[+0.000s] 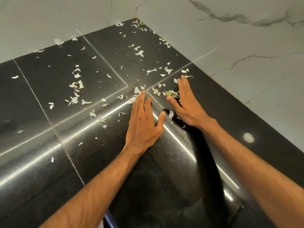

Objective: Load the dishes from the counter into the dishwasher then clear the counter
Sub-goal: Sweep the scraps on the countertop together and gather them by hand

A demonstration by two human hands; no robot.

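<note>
A glossy black stone counter (238, 116) fills the corner between two marble walls. Pale vegetable peelings and scraps (77, 86) lie scattered over it, with a few green leaf bits (171, 94) near the middle. My left hand (144, 124) lies flat on the counter with straight fingers, fingertips at a small clump of scraps. My right hand (189, 106) lies flat beside it to the right, fingers stretched toward the scraps and the thumb next to the green leaf bits. Neither hand holds anything. No dishes are in view.
White marble walls (230, 38) close off the counter at the back and right. More scraps (138, 24) sit in the far corner. A round light reflection (248, 137) shows on the right side of the counter. The counter's front edge (108, 218) is at the bottom.
</note>
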